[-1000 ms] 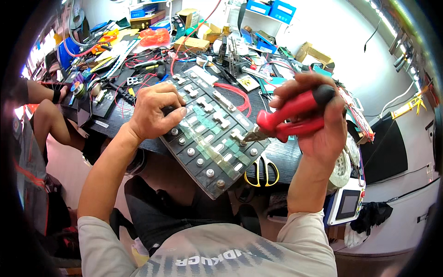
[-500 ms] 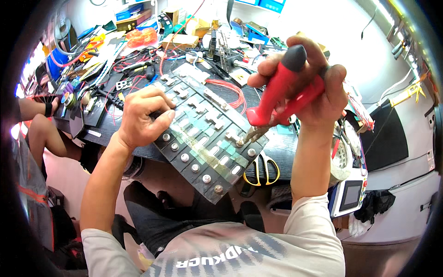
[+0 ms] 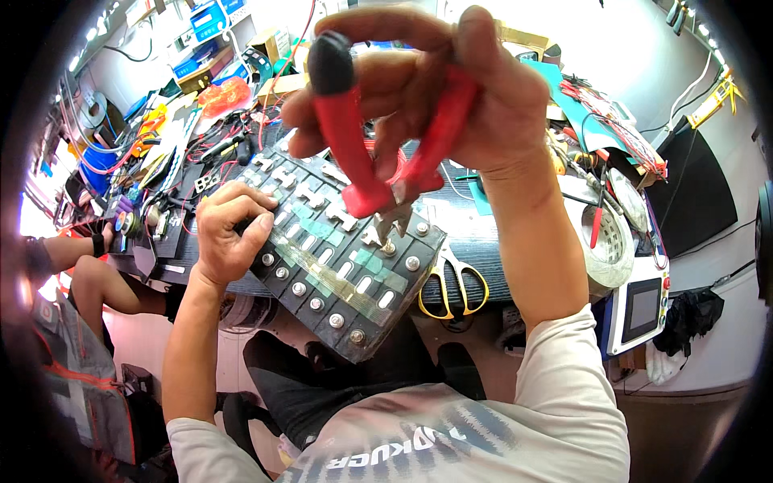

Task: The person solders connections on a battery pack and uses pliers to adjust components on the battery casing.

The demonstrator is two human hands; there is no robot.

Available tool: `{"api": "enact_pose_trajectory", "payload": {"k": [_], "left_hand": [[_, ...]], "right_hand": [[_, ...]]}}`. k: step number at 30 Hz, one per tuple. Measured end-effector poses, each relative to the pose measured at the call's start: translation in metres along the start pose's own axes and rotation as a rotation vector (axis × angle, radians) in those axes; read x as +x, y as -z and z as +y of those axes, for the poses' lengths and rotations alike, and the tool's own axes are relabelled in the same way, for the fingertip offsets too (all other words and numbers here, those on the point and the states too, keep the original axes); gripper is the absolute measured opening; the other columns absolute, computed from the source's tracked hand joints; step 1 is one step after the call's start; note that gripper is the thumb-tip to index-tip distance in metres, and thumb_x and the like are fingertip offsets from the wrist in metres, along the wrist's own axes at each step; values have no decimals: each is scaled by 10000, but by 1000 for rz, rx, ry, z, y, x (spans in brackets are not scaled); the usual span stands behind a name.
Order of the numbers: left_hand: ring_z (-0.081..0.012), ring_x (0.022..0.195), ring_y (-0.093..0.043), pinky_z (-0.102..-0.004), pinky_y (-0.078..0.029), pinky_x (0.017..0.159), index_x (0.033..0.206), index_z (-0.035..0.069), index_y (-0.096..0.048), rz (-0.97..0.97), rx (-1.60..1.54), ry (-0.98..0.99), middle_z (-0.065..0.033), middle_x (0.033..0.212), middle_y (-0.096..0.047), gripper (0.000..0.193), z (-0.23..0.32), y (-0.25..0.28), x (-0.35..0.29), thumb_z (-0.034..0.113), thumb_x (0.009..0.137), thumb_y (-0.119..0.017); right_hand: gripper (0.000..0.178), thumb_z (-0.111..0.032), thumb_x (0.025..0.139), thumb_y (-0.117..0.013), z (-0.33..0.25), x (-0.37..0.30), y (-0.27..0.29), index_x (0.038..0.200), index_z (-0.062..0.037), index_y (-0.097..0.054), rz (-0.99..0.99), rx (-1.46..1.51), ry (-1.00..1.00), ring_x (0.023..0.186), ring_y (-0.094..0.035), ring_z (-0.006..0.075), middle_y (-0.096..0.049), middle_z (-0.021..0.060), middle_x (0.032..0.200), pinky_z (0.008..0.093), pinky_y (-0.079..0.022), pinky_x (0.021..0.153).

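Note:
A black battery pack (image 3: 314, 270) lies tilted at the near edge of the table, overhanging it. Rows of bolt terminals, bent metal tabs and strips of clear and green tape cover its top. My left hand (image 3: 233, 229) is closed over the pack's left edge, fingers curled on it. In my right hand (image 3: 491, 105) are pliers (image 3: 350, 145) with red handles and black tips, raised above the pack. Their handles are spread apart within my fingers. The metal jaws point down at a tab by a terminal (image 3: 388, 248) near the right corner; whether they grip it, I cannot tell.
Yellow-handled scissors (image 3: 452, 282) lie right of the pack at the table edge. Tools, wires and an orange plastic bag (image 3: 224, 97) clutter the table's back left. A white device with a screen (image 3: 640, 310) stands at right. Another person's knee (image 3: 101, 282) shows at left.
My right hand and the pliers have moved left and up in the picture, nearer the camera. The jaws stay by the pack's right corner. My left hand keeps its hold; the whole view has shifted somewhat.

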State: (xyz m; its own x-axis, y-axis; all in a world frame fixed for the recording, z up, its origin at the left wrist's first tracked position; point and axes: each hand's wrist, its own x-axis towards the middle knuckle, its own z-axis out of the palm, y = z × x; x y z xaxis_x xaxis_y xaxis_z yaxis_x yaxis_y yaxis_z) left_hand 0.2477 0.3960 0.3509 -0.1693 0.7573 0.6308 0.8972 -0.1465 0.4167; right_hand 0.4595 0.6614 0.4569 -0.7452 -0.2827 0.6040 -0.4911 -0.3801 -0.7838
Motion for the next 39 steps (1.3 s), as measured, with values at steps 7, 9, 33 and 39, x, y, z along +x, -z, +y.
{"api": "enact_pose_trajectory", "payload": {"k": [7,9,33,39], "left_hand": [[-280,839,-767,-374,-592,772,789,-9,-735,48,4,-55,-151,913,-789,127,-4,-4,-1,103,847,-742],[-276,820,-746,-375,-574,752,780,-7,-722,7,37,-35,-143,908,-775,134,0,0,0,104,850,-743],[-314,806,-759,-411,-581,761,871,69,-813,89,-179,22,-110,931,-793,180,-16,-13,-9,225,813,-882],[-312,793,-732,-406,-564,738,878,52,-791,89,-118,-22,-109,901,-758,122,-13,-7,-9,164,850,-753]], "right_hand": [[820,-615,1138,-486,23,18,5,1520,108,-538,-85,103,-86,1100,-808,388,-736,350,1300,419,-715,752],[818,-610,1138,-491,23,21,5,1509,117,-547,-88,72,-125,1063,-815,384,-745,346,1273,417,-715,741],[797,-606,1101,-582,30,40,-8,1451,109,-627,-152,15,-282,981,-823,321,-793,282,1153,391,-708,699],[709,-587,1107,-606,36,44,-12,1403,53,-684,-123,-42,-271,916,-817,257,-808,204,1114,330,-671,641]]}}
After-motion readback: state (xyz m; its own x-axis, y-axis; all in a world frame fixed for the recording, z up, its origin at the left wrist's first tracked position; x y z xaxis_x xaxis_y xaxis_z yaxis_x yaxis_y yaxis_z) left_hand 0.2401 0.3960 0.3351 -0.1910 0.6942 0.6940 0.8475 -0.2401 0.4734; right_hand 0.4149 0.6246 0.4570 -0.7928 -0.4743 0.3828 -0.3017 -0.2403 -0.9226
